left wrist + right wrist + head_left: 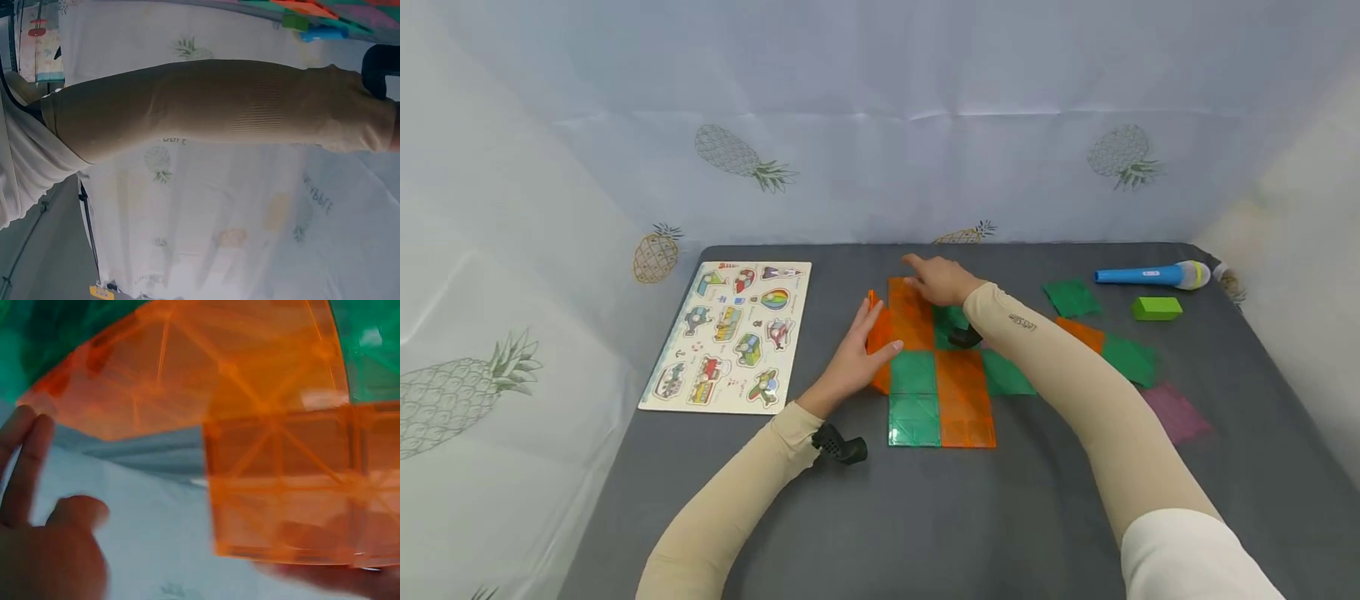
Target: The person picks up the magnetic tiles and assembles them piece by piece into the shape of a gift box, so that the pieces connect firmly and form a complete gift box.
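Observation:
Translucent orange and green square magnetic tiles, such as the orange tile [966, 379] and green tile [913, 417], form a flat patchwork on the dark table. At its left side, upright orange tiles [284, 494] rise from the flat ones. My left hand [850, 358] rests its straight fingers against their outer side, thumb spread over the patchwork; in the right wrist view some fingers show through the orange. My right hand [942, 279] reaches across to the far end, its extended fingers [31, 456] at the flat orange tile's [250, 344] edge.
A picture puzzle board [726, 337] lies at the left. On the right are a toy microphone [1150, 275], a light green block [1157, 308], a separate green tile [1071, 298] and a pink tile [1180, 412]. Pineapple-print cloth [880, 167] hangs behind the table.

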